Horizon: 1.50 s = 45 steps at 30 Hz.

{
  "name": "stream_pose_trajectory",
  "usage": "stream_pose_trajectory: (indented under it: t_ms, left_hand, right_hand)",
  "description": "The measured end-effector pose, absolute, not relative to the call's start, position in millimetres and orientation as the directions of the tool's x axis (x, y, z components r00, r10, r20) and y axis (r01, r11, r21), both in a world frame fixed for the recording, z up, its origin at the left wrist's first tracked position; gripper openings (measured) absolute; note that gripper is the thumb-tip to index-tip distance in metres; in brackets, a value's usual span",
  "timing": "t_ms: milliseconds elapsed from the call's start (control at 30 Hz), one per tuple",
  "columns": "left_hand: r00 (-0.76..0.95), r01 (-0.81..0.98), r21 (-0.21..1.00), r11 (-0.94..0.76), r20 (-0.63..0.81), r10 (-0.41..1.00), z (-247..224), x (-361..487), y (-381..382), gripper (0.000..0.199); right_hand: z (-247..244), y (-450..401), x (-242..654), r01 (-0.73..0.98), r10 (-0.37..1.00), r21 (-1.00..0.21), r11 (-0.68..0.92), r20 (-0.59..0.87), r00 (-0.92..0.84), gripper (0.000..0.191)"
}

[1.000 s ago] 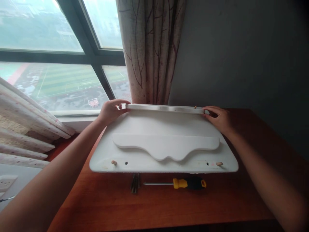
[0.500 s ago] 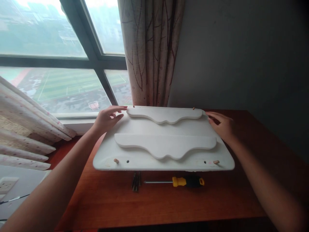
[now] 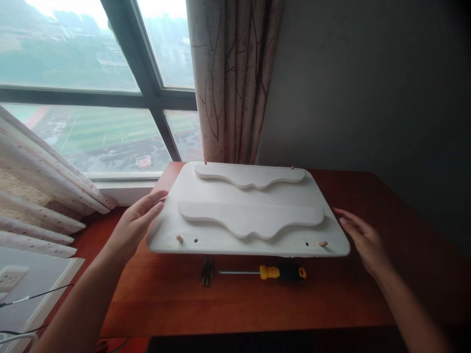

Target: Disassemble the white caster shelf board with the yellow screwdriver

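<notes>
A white board with rounded corners lies on the wooden table. On it rest two white scalloped panels, the far panel and the near panel. Wooden dowels stick out near the board's corners, among them a front-left dowel and a front-right dowel. My left hand is at the board's left edge, its fingers stretched and apart from the thumb. At the right edge, my right hand has its fingertips beside or against the rim, fingers extended. Neither hand wraps round the board.
In front of the board lie a yellow-and-black screwdriver and several dark screws. The brown table runs under everything. Behind are a window, a curtain and a dark wall; a wall socket is at lower left.
Both hands have moved from the far corners of the board toward me along its sides, and further apart. The panels keep their places on the board.
</notes>
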<state>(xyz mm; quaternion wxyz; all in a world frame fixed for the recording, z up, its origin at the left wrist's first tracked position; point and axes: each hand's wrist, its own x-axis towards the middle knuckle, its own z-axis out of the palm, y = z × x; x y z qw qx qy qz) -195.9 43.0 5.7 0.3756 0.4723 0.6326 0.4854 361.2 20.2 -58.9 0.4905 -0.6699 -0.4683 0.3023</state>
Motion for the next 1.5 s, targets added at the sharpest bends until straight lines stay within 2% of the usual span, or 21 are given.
stream_pose_trajectory:
  t_ms: [100,233,467,600,867,1033,1333,1500]
  left_hand:
    - [-0.264,0.189,0.971,0.143,-0.090,0.960,-5.3,-192.9,28.0,0.080]
    - [-0.267,0.170,0.976,0.137,-0.089,0.960,-12.3,-193.2,24.9,0.088]
    - [-0.332,0.197,0.978,0.067,0.002,0.943,-14.3,-214.3,44.8,0.082]
    - [-0.363,0.198,0.977,0.078,-0.001,0.932,-13.3,-233.0,59.2,0.084]
    - [-0.356,0.173,0.978,0.120,-0.051,0.933,-5.3,-259.9,71.9,0.084]
    - [-0.411,0.160,0.977,0.143,-0.066,0.909,-3.2,-272.4,73.1,0.078]
    - [-0.441,0.331,0.935,0.130,0.032,0.897,7.5,-273.5,76.5,0.065]
    - [-0.503,0.502,0.848,0.167,0.129,0.854,7.7,-276.2,72.3,0.051]
  right_hand:
    - [-71.0,10.5,354.2,0.248,0.915,-0.963,-0.106,0.003,0.404,0.052]
    - [-79.5,10.4,339.8,0.202,0.877,-0.979,-0.032,0.070,0.475,0.051]
    - [-72.7,24.4,310.0,0.366,0.899,-0.931,0.011,0.169,0.404,0.051]
    - [-68.8,38.3,291.3,0.443,0.910,-0.896,0.036,0.213,0.357,0.052]
    - [-65.8,59.9,261.0,0.492,0.911,-0.868,0.064,0.252,0.325,0.053]
    - [-64.0,73.4,244.1,0.515,0.914,-0.850,0.109,0.289,0.284,0.050]
    - [-62.3,92.0,232.2,0.517,0.926,-0.843,0.146,0.301,0.228,0.051]
    - [-59.3,84.9,242.9,0.504,0.944,-0.849,0.159,0.281,0.174,0.053]
